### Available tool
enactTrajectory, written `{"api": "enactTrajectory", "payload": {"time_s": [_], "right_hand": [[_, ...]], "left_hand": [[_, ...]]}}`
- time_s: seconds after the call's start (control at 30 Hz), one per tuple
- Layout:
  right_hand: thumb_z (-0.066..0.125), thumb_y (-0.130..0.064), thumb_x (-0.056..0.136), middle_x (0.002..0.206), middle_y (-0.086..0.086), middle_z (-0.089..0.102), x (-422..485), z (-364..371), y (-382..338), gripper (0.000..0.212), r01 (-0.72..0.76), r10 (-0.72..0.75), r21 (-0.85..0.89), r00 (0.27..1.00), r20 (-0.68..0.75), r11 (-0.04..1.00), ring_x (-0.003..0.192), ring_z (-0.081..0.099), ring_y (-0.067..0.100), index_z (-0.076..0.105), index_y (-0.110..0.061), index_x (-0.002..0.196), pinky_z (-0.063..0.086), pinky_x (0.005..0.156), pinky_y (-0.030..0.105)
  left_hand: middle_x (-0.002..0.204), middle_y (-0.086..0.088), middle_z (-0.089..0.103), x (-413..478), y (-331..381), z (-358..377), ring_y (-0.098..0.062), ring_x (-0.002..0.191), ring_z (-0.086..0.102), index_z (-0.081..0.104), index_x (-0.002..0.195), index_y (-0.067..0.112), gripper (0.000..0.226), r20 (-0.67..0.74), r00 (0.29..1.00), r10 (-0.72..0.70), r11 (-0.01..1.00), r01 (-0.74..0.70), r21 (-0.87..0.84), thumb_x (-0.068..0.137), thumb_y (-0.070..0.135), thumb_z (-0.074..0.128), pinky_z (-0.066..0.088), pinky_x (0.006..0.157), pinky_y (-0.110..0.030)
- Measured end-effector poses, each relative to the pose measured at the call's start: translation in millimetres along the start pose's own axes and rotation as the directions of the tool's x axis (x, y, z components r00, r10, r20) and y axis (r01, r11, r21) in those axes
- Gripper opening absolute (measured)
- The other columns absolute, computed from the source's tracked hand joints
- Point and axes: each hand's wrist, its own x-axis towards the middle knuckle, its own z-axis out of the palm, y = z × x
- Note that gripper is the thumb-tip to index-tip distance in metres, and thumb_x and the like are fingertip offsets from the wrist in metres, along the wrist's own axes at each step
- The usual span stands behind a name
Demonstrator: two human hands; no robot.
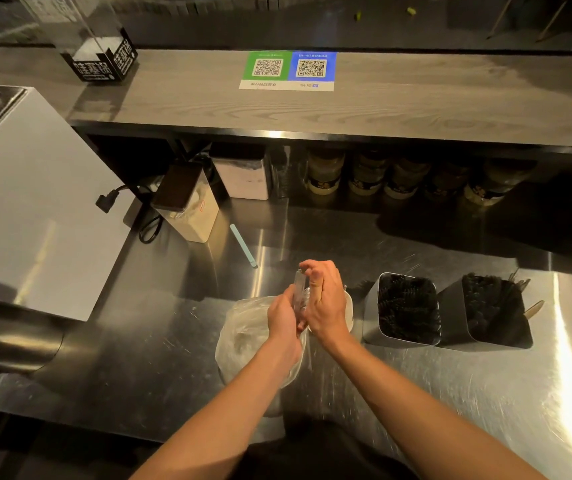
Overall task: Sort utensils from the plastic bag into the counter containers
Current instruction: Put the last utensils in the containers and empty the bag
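A clear plastic bag [243, 341] lies on the steel counter in front of me. Above it, my left hand [282, 315] grips a bundle of clear wrapped utensils [299, 289] that stands upright. My right hand [324, 299] is pressed against the bundle from the right, its fingers curled round the top. Behind my right hand shows the rim of a white cup [349, 311], mostly hidden. To the right stand two metal containers: the nearer one [404, 310] is packed with black utensils, the farther one [492, 311] holds black utensils too.
A pale green straw [243, 244] lies loose on the counter behind the hands. A beige box [191, 206] and a white canister [243, 174] stand under the wooden shelf [381, 105], beside several jars [324, 174]. A white appliance [35, 209] fills the left side.
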Motion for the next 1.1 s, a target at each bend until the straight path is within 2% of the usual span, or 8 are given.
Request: {"api": "enactTrajectory", "payload": {"time_s": [0.13, 0.27, 0.37, 0.5, 0.6, 0.77, 0.93, 1.1], "right_hand": [[0.014, -0.064, 0.100, 0.100, -0.015, 0.049, -3, -4, -1, 0.070, -0.031, 0.032, -0.117, 0.999, 0.003, 0.993, 0.090, 0.053, 0.010, 0.066, -0.021, 0.117, 0.040, 0.071, 0.022], [0.047, -0.046, 0.100, 0.101, -0.012, 0.053, -2, -13, 0, 0.028, -0.201, 0.214, -0.169, 0.975, 0.063, 0.965, 0.085, 0.055, 0.008, 0.060, -0.024, 0.112, 0.040, 0.071, 0.027], [0.050, -0.049, 0.097, 0.090, -0.012, 0.061, -3, -23, 3, 0.020, -0.294, 0.312, -0.151, 0.942, 0.121, 0.944, 0.082, 0.060, 0.011, 0.057, -0.031, 0.100, 0.048, 0.075, 0.035], [0.058, -0.032, 0.097, 0.073, -0.011, 0.062, -4, -34, 6, 0.010, -0.317, 0.324, -0.073, 0.940, 0.109, 0.945, 0.070, 0.058, 0.009, 0.058, -0.026, 0.088, 0.045, 0.062, 0.030], [0.055, -0.018, 0.097, 0.067, -0.004, 0.059, -7, -39, 15, 0.013, -0.318, 0.319, -0.028, 0.945, 0.069, 0.948, 0.062, 0.054, 0.016, 0.057, -0.016, 0.085, 0.046, 0.060, 0.045], [0.061, -0.037, 0.096, 0.067, -0.009, 0.064, -14, -46, 20, 0.021, -0.342, 0.344, -0.038, 0.937, 0.063, 0.939, 0.066, 0.063, 0.012, 0.060, -0.019, 0.084, 0.053, 0.063, 0.040], [0.064, -0.037, 0.094, 0.059, -0.005, 0.061, -4, -55, 22, 0.030, -0.357, 0.364, -0.074, 0.924, 0.121, 0.931, 0.056, 0.057, 0.009, 0.056, -0.017, 0.073, 0.046, 0.058, 0.036], [0.061, -0.028, 0.097, 0.060, -0.001, 0.057, 0, -58, 21, 0.029, -0.333, 0.344, -0.114, 0.933, 0.106, 0.936, 0.054, 0.048, 0.008, 0.055, -0.009, 0.076, 0.036, 0.051, 0.019]], "left_hand": [[0.080, -0.010, 0.060, 2, 0, 5, -0.018, 0.069, 0.057, 0.063, 0.089, 0.012, 0.022, -0.081, 0.993, 0.090, 0.991, -0.081, 0.111, 0.101, 0.028, 0.056, 0.049, 0.061, -0.031], [0.081, -0.008, 0.061, 1, -2, 9, -0.017, 0.067, 0.056, 0.061, 0.093, 0.010, 0.018, -0.115, 0.976, 0.188, 0.969, -0.164, 0.186, 0.099, 0.027, 0.060, 0.049, 0.056, -0.027], [0.077, -0.007, 0.057, 0, -3, 10, -0.014, 0.060, 0.050, 0.056, 0.089, 0.010, 0.017, -0.109, 0.965, 0.240, 0.953, -0.213, 0.216, 0.098, 0.024, 0.060, 0.043, 0.047, -0.022], [0.076, -0.007, 0.055, -3, -15, 16, -0.013, 0.059, 0.047, 0.054, 0.084, 0.015, 0.020, -0.095, 0.970, 0.226, 0.953, -0.200, 0.226, 0.099, 0.026, 0.058, 0.041, 0.046, -0.022], [0.077, -0.009, 0.059, -7, -21, 21, -0.015, 0.060, 0.050, 0.056, 0.086, 0.013, 0.020, -0.083, 0.970, 0.227, 0.949, -0.201, 0.244, 0.099, 0.028, 0.056, 0.041, 0.045, -0.024], [0.080, -0.007, 0.062, -10, -21, 27, -0.018, 0.069, 0.058, 0.056, 0.084, 0.014, 0.021, -0.084, 0.956, 0.281, 0.920, -0.243, 0.307, 0.099, 0.029, 0.055, 0.046, 0.055, -0.030], [0.080, -0.010, 0.059, -13, -20, 26, -0.015, 0.049, 0.053, 0.057, 0.091, 0.011, 0.027, 0.014, 0.980, 0.199, 0.950, -0.196, 0.244, 0.103, 0.033, 0.047, 0.040, 0.041, -0.026], [0.097, -0.009, 0.061, -3, -14, 19, -0.031, 0.085, 0.068, 0.057, 0.089, 0.023, 0.033, 0.130, 0.948, 0.290, 0.827, -0.317, 0.465, 0.103, 0.043, 0.034, 0.057, 0.074, -0.052]]}}
